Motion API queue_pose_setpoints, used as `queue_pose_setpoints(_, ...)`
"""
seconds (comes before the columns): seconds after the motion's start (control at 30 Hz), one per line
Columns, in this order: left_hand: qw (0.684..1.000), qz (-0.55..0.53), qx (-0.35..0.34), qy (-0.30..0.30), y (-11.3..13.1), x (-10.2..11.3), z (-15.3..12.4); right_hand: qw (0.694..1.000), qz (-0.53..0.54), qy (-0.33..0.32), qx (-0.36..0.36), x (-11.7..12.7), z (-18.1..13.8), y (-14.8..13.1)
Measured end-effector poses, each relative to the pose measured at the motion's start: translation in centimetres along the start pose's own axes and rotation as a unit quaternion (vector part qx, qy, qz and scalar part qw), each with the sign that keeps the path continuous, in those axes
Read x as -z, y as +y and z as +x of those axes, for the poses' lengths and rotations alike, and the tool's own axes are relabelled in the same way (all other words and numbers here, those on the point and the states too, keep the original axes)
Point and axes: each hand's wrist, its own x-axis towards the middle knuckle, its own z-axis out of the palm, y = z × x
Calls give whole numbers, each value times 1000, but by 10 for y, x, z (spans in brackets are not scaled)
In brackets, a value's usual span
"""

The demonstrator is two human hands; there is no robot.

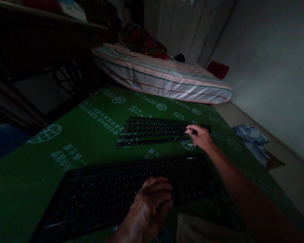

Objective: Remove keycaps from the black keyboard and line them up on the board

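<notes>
A black keyboard [101, 189] lies across the near side of a green board. My left hand [152, 199] rests on its right part, fingers bent and close together; whatever may be between the fingertips is hidden. Beyond the keyboard, small black keycaps [152, 128] are laid out in several rows on the board. At the right end of these rows, my right hand [199, 135] has its thumb and index finger pinched together. The picture is too dark to make out what sits in that pinch. To the right of my left hand, a section of the keyboard looks darker and bare.
The green board [86, 148] carries pale printed lettering and globe marks. Behind it lies a striped mattress [167, 79] with a red floral cloth [147, 42]. Crumpled bluish plastic [250, 135] is on the floor at right, near a pale wall [273, 67]. A blue object [7, 138] shows at left.
</notes>
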Motion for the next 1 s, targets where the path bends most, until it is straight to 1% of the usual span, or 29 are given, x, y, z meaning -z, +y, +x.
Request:
queue_pose_setpoints(0.1,1000,7,0,-3,2,3,2,996,59,32,-61,15,-3,-18)
queue_pose_setpoints(0.23,1000,14,-7,-8,5,7,4,992,60,63,-95,34,-15,-37)
queue_pose_setpoints(0.33,1000,21,-16,-7,4,6,4,991,40,76,-106,41,-34,-48)
queue_pose_setpoints(0.43,999,21,-29,1,3,4,4,990,50,67,-116,43,-62,-60)
queue_pose_setpoints(0.53,999,21,-43,12,2,3,5,986,104,40,-125,42,-96,-76)
queue_pose_setpoints(0.63,998,23,-49,15,2,2,5,978,141,-4,-156,38,-130,-92)
queue_pose_setpoints(0.73,998,32,-58,15,1,1,5,967,162,-44,-190,30,-155,-105)
queue_pose_setpoints(0.87,997,47,-65,18,0,-1,4,959,175,-72,-212,14,-170,-112)
queue_pose_setpoints(1.0,995,56,-76,14,-1,-2,4,969,117,-79,-204,3,-173,-110)
